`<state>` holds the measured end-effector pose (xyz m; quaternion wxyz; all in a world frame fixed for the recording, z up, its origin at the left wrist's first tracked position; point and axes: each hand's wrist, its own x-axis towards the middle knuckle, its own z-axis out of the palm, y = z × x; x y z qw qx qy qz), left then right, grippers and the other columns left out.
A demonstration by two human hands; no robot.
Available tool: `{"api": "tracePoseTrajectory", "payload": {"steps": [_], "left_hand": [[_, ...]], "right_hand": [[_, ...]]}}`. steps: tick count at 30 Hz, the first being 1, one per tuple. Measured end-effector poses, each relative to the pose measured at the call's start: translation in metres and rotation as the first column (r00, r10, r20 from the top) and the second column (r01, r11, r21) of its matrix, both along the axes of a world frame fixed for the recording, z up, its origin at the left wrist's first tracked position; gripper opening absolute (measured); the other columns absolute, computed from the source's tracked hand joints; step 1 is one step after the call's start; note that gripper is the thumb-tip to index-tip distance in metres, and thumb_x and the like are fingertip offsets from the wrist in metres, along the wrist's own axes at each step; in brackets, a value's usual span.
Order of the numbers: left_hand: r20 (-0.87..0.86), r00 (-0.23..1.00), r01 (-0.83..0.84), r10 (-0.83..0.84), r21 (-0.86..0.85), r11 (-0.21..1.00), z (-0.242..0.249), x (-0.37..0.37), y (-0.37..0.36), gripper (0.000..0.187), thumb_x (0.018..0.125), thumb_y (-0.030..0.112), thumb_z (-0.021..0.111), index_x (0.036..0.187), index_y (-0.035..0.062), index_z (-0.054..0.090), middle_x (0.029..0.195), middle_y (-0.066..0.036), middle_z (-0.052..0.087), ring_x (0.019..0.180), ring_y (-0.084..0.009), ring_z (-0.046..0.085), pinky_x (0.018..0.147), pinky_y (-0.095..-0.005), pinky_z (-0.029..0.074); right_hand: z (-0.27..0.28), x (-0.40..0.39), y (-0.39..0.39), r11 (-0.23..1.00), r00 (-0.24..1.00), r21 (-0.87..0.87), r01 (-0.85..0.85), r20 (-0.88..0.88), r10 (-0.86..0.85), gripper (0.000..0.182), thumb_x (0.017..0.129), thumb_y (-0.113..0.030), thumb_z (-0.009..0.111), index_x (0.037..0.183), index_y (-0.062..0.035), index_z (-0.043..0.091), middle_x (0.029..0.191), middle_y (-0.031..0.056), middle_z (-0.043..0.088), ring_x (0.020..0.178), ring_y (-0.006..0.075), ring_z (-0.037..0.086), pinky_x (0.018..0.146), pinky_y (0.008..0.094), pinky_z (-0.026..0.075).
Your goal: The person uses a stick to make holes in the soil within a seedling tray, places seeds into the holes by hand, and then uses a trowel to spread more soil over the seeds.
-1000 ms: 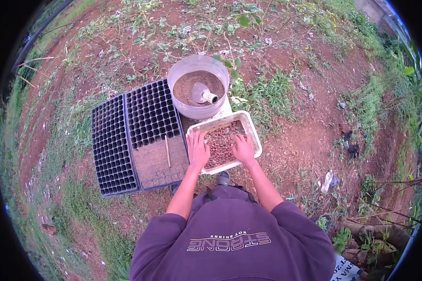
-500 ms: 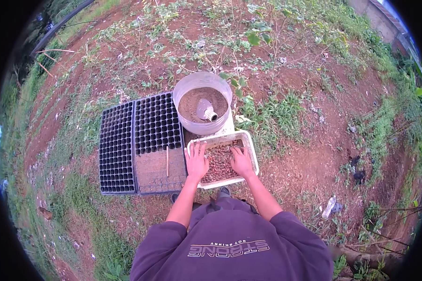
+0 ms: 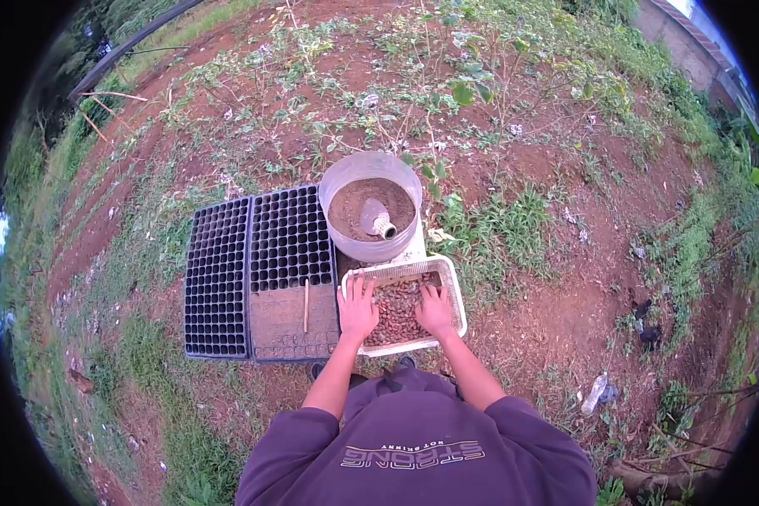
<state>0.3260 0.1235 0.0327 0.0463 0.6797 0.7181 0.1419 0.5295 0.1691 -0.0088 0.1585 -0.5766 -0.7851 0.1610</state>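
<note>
My left hand (image 3: 358, 312) lies palm down along the left side of a shallow cream basket (image 3: 457, 295), its fingers stretched out and apart. Inside the basket is a layer of reddish-brown seeds or beans (image 3: 396, 310), too small to tell which. My right hand (image 3: 434, 312) rests on them towards the right side, fingers spread and the tips partly among them. Neither hand appears to grip anything.
Left of the basket are two black seedling trays, one with bare cells (image 3: 218, 278), the other (image 3: 288, 240) partly soil-filled with a thin stick (image 3: 306, 305) on it. Behind stands a translucent tub (image 3: 367, 246) of soil holding a cut-bottle scoop (image 3: 377, 219). A plastic bottle (image 3: 594, 395) lies right.
The whole view has shifted, so trays, tub and basket appear slightly lower. Both hands stay at the basket with little visible change in pose.
</note>
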Motion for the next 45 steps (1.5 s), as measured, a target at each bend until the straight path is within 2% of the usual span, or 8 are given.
{"api": "tracePoseTrajectory", "payload": {"steps": [11,14,16,22,32,35,40,45], "left_hand": [[-0.032,0.999,0.007,-0.008,-0.004,1.000,0.000,0.000,-0.001,0.064,0.078,0.019,0.063,0.138,0.0151,0.045,0.153,-0.011,0.028,0.145,-0.0326,0.017,0.111,-0.0578,0.024],[-0.013,1.000,0.006,-0.006,0.036,0.999,0.002,0.001,-0.001,0.060,0.077,0.015,0.060,0.136,0.0145,0.047,0.151,-0.011,0.031,0.145,-0.0318,0.017,0.107,-0.0578,0.029],[-0.016,1.000,0.001,-0.001,0.024,1.000,0.001,0.001,-0.001,0.059,0.078,0.015,0.060,0.136,0.0139,0.048,0.151,-0.011,0.030,0.145,-0.0319,0.016,0.108,-0.0579,0.028],[-0.013,1.000,-0.004,0.004,-0.006,1.000,0.000,0.000,-0.001,0.056,0.079,0.016,0.059,0.134,0.0130,0.048,0.153,-0.011,0.028,0.146,-0.0320,0.016,0.109,-0.0583,0.027],[0.024,1.000,-0.002,0.001,0.035,0.999,-0.004,-0.002,0.000,0.055,0.080,0.013,0.058,0.134,0.0174,0.049,0.149,-0.010,0.033,0.145,-0.0320,0.018,0.110,-0.0594,0.026],[0.043,0.999,-0.012,0.010,0.053,0.998,-0.003,-0.001,-0.001,0.052,0.080,0.013,0.057,0.132,0.0136,0.051,0.148,-0.011,0.034,0.144,-0.0331,0.020,0.110,-0.0579,0.026],[0.155,0.988,-0.010,-0.024,0.216,0.976,-0.004,-0.006,-0.004,0.047,0.078,0.006,0.057,0.125,0.0045,0.055,0.139,-0.016,0.042,0.139,-0.0378,0.029,0.111,-0.0509,0.028],[0.269,0.963,-0.061,-0.031,0.327,0.943,-0.005,-0.009,-0.009,0.048,0.077,0.001,0.056,0.125,0.0051,0.054,0.136,-0.018,0.044,0.136,-0.0406,0.032,0.111,-0.0510,0.030]], "right_hand": [[0.016,0.000,0.000,0.998,0.998,-0.064,-0.004,-0.063,0.000,0.044,0.083,-0.020,0.062,0.124,-0.0028,0.059,0.126,0.0128,0.053,0.117,0.0362,0.042,0.101,0.0457,0.041],[0.015,0.001,-0.002,1.000,0.987,-0.007,-0.025,-0.161,0.024,0.033,0.082,-0.017,0.066,0.112,-0.0050,0.066,0.114,0.0127,0.060,0.113,0.0345,0.046,0.099,0.0433,0.042],[0.012,0.001,-0.003,0.991,0.956,0.131,0.008,-0.291,0.031,0.020,0.078,-0.014,0.072,0.096,-0.0062,0.072,0.097,0.0104,0.066,0.103,0.0312,0.053,0.093,0.0410,0.045],[0.000,0.002,-0.004,0.971,0.916,0.234,0.057,-0.398,0.043,0.011,0.071,-0.009,0.075,0.082,-0.0095,0.072,0.083,0.0050,0.065,0.095,0.0272,0.056,0.084,0.0396,0.048],[0.014,-0.003,-0.010,0.961,0.921,0.271,0.056,-0.385,0.055,0.011,0.069,-0.005,0.075,0.079,-0.0085,0.071,0.079,0.0055,0.066,0.088,0.0268,0.058,0.080,0.0380,0.050],[0.013,-0.006,-0.010,0.966,0.907,0.251,0.056,-0.418,0.056,0.016,0.071,-0.005,0.074,0.087,-0.0080,0.071,0.080,0.0061,0.065,0.090,0.0277,0.057,0.082,0.0382,0.049],[0.013,-0.008,-0.012,0.964,0.920,0.265,0.007,-0.381,0.098,0.027,0.074,-0.006,0.073,0.101,-0.0082,0.070,0.087,0.0097,0.064,0.094,0.0301,0.055,0.084,0.0398,0.047],[0.018,-0.018,-0.017,0.967,0.914,0.253,-0.014,-0.389,0.115,0.021,0.076,-0.008,0.072,0.096,-0.0083,0.068,0.090,0.0095,0.064,0.095,0.0303,0.055,0.086,0.0404,0.046]]}}
